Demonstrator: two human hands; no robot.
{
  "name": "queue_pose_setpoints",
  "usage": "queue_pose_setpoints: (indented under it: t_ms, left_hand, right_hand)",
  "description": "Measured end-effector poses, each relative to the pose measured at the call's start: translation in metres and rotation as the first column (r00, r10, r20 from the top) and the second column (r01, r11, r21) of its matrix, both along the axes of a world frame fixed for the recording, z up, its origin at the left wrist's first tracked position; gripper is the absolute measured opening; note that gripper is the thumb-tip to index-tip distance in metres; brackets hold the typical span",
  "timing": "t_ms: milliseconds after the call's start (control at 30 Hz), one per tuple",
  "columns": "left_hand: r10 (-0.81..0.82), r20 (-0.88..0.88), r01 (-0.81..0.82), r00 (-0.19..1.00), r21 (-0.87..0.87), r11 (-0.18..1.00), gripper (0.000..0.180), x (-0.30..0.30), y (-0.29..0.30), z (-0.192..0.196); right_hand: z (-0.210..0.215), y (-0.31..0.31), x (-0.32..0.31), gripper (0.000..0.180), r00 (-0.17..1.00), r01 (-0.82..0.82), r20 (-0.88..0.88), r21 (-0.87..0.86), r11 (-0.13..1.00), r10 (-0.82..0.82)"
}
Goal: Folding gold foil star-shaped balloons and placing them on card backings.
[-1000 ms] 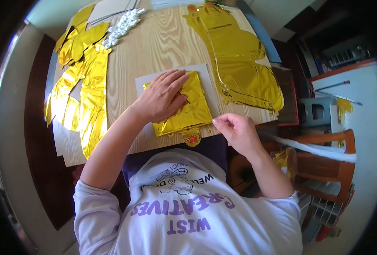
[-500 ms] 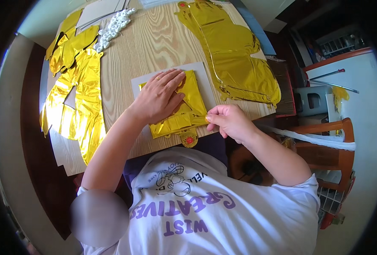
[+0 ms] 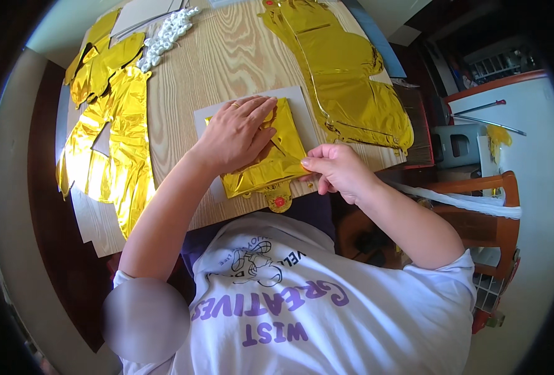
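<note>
A gold foil balloon (image 3: pixel 275 164) lies folded into a flat rectangle on a pale grey card (image 3: pixel 294 99) at the table's near edge. My left hand (image 3: pixel 238 134) presses on its upper left part with the fingers stretched out, covering some of the foil. At the lower right corner my right hand (image 3: pixel 336 167) pinches the balloon's edge between thumb and fingers. A foil tab with a red round mark (image 3: pixel 279 201) sticks out from the near side, over the table edge.
A large flat gold foil balloon (image 3: pixel 345 69) lies at the right of the wooden table (image 3: pixel 220 50). More gold foil balloons (image 3: pixel 130 106) spread over the left side. White knotted bundles (image 3: pixel 164 40) and grey cards (image 3: pixel 142 15) are at the far left. A wooden chair (image 3: pixel 508 206) stands at right.
My right hand has moved slightly up with the balloon's corner, and the near strip of foil looks smoother. My left hand stays pressed on the foil, nearly in place.
</note>
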State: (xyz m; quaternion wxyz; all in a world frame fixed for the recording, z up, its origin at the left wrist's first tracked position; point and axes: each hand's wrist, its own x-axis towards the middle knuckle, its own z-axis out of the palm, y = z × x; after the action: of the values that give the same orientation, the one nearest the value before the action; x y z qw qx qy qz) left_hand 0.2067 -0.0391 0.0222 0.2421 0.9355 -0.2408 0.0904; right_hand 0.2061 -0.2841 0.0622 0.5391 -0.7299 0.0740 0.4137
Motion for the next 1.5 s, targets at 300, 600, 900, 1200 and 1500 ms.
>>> queue_pose_setpoints:
  t_ms: [300,600,900,1200,1500]
  left_hand:
    - [-0.015,0.001,0.015,1.000,0.015,1.000,0.054,0.003,0.002,0.000]
    - [-0.047,0.008,0.046,0.999,0.074,0.996,0.058,0.002,0.003,-0.002]
    - [-0.005,0.117,-0.012,0.993,0.144,0.990,0.089,-0.009,-0.013,-0.001]
    - [0.009,0.109,-0.027,0.994,0.171,0.985,0.092,-0.010,-0.014,0.000]
    - [-0.002,0.134,-0.007,0.991,0.065,0.998,0.097,-0.010,-0.011,-0.012]
  right_hand:
    - [-0.008,0.004,-0.003,0.019,0.989,0.147,-0.016,0.089,0.985,-0.146]
    - [-0.010,0.003,-0.004,0.014,0.992,0.116,0.040,0.055,0.992,-0.119]
    - [-0.025,0.005,-0.014,0.018,0.935,0.073,0.346,0.025,0.997,-0.077]
    - [-0.022,0.011,-0.028,0.032,0.641,-0.005,0.745,-0.239,0.971,0.187]
    - [-0.030,-0.001,-0.030,0.045,0.142,-0.027,0.844,-0.520,0.854,0.518]
